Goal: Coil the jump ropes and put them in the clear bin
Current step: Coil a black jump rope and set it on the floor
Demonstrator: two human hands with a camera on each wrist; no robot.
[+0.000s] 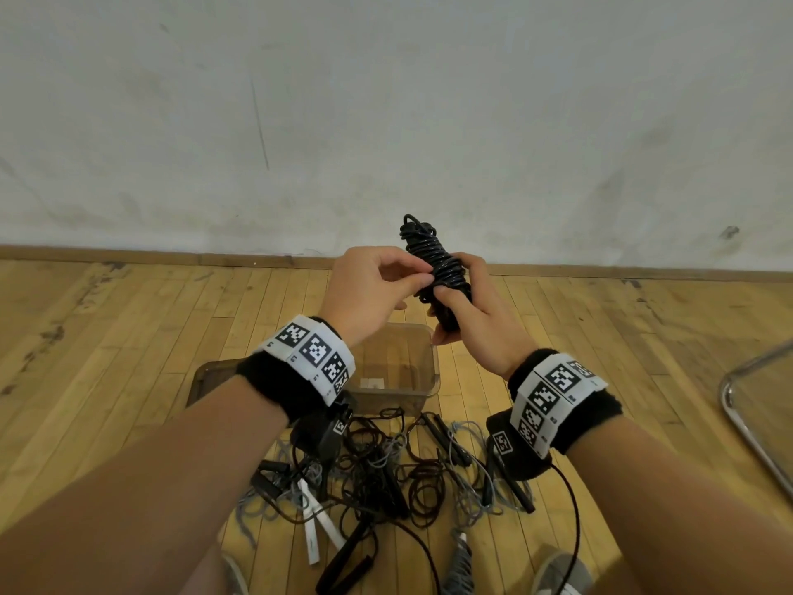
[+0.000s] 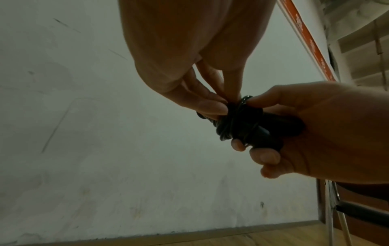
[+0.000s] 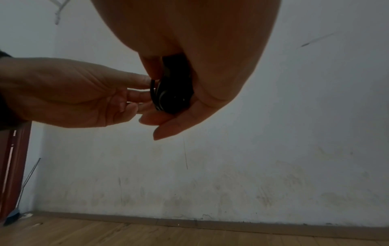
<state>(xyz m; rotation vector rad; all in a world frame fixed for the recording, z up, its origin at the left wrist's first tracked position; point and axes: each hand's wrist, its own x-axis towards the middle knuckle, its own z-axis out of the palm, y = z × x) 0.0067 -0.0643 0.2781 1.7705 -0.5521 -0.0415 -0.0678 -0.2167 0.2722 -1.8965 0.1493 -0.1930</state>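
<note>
The coiled black rope (image 1: 433,268) stands nearly upright above the clear bin (image 1: 392,371), right hand (image 1: 472,319) wrapped round its lower half, left hand (image 1: 369,289) pinching a strand at its middle; the bin lies straight below.

Both forearms are bare. Each wrist wears a black fabric band (image 1: 274,386) wrapped with a white strip of square black-and-white markers (image 1: 553,395), the camera at 6 o'clock beneath

Clear bin (image 1: 422,358) partly behind left wrist, chair frame (image 1: 746,405) cut off (right edge)
</note>
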